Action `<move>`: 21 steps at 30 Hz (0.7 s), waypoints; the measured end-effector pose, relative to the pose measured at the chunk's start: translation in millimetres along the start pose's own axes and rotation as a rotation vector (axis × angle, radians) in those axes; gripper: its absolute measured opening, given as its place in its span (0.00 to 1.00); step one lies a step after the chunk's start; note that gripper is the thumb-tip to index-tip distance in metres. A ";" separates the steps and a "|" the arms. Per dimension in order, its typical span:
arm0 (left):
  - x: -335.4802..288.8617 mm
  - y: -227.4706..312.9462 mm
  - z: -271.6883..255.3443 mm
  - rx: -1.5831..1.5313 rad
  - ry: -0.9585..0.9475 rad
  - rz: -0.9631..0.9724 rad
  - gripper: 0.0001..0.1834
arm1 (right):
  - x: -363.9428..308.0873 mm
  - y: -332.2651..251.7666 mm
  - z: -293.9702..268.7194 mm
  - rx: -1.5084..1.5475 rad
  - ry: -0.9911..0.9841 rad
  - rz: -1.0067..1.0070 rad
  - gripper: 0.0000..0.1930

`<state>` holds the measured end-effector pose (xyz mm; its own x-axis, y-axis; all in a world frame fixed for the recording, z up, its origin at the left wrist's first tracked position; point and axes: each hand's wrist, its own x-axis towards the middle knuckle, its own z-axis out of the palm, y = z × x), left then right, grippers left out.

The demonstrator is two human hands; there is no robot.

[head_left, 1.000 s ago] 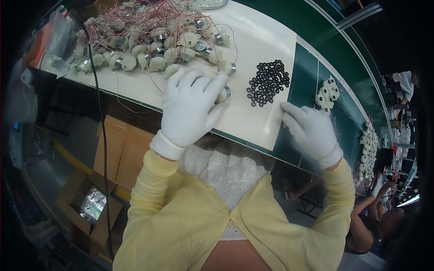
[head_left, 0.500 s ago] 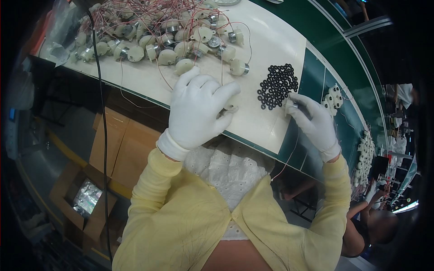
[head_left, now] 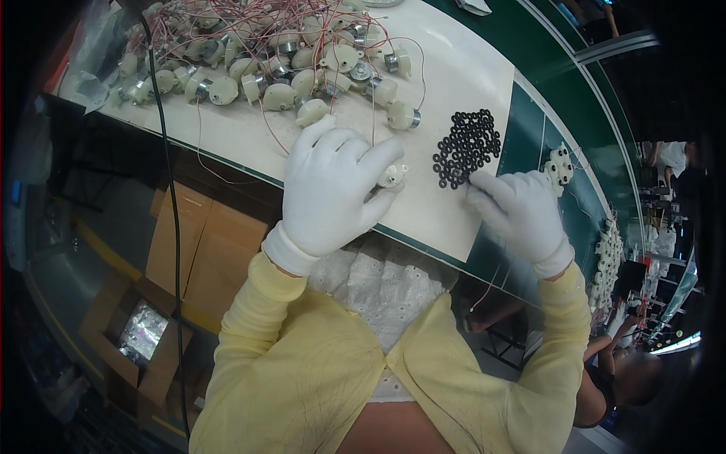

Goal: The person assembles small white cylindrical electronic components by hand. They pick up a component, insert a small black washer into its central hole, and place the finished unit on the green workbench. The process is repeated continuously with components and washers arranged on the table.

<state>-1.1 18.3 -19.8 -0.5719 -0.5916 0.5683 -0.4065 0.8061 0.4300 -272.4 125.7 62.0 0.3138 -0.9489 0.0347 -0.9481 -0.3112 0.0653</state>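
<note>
My left hand (head_left: pixel 330 178) holds a small cream motor (head_left: pixel 392 175) near the front edge of the white work surface (head_left: pixel 446 76). The forefinger curls over its far side and the thumb comes up from the near side, so the motor sits in the gap between them, at the right of my palm. My other left fingers lie bent together, pointing away from me.

The motor's round face is turned up towards my eyes, with a small stub near its middle. Its axis therefore seems to run upward from the surface rather than along it; the exact tilt I cannot tell, since my hand hides the rest of its body. A red wire (head_left: pixel 373 125) runs from behind my forefinger away towards the heap of wired motors (head_left: pixel 280 97).

The nearest motor outside my hand (head_left: pixel 403 116) lies on its side just beyond, long axis sideways, metal end pointing right.

My right hand (head_left: pixel 522 212) has its fingers bent inward, tips at the near edge of the black rings (head_left: pixel 463 136). Whether they pinch anything I cannot tell. A thin lead (head_left: pixel 482 297) hangs below that hand, and ringed motors (head_left: pixel 560 168) stand beyond it.
</note>
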 end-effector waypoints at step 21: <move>0.3 4.0 -3.3 0.030 -0.021 -0.022 0.25 | 0.3 -6.0 16.9 0.032 0.134 0.171 0.11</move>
<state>-0.5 21.4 -15.6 -0.5770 -0.6090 0.5443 -0.4404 0.7932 0.4206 -267.5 126.4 44.8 0.1497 -0.9731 0.1752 -0.9887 -0.1494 0.0153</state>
